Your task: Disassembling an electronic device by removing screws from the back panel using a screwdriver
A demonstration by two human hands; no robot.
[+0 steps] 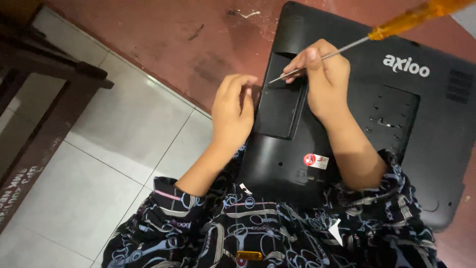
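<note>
Patterned sleeves [277, 228] nearest the camera. Black laptop [357, 134] lies underside up across lap and floor. Left hand [233, 111] rests loosely curled, holding nothing, at the battery panel's [280, 106] edge. Right hand [325, 79] grips the orange-handled screwdriver's [396, 27] shaft, tip at the panel seam. Panel still seated; removal apparently just starting. Tiled floor [114, 149] beyond.

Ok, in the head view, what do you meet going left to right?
Dark wooden furniture → white floor tiles → left hand → right hand pinching the screwdriver shaft → round-and-white sticker below it → orange screwdriver handle → vent grille on the black laptop.
</note>
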